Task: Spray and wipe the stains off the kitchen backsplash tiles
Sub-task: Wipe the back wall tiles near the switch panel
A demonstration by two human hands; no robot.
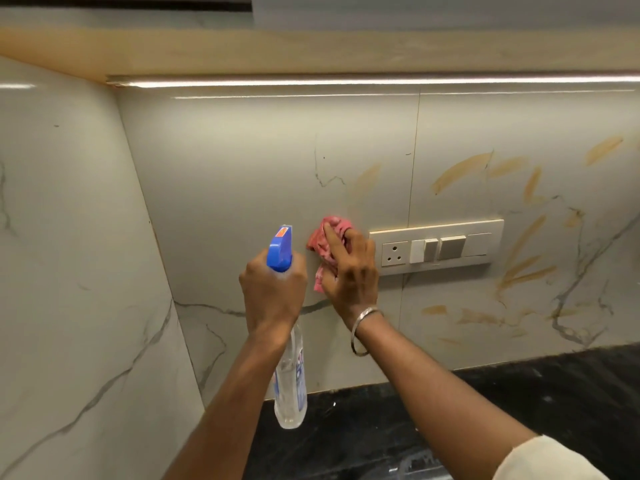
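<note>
My left hand (273,292) grips the neck of a clear spray bottle (290,382) with a blue trigger head (281,249), its nozzle toward the wall. My right hand (349,271) holds a crumpled pink cloth (325,240) against the glossy marble-look backsplash tiles (242,174), just left of the switch plate. Orange-brown smear stains (460,171) streak the tiles to the right, above and below the switches; a faint one (367,174) lies above the cloth.
A cream switch plate (436,247) with a socket and switches is set in the wall beside my right hand. A black stone counter (519,393) runs below. The left side wall (69,237) meets the backsplash at a corner. An LED strip (346,81) glows under the cabinet.
</note>
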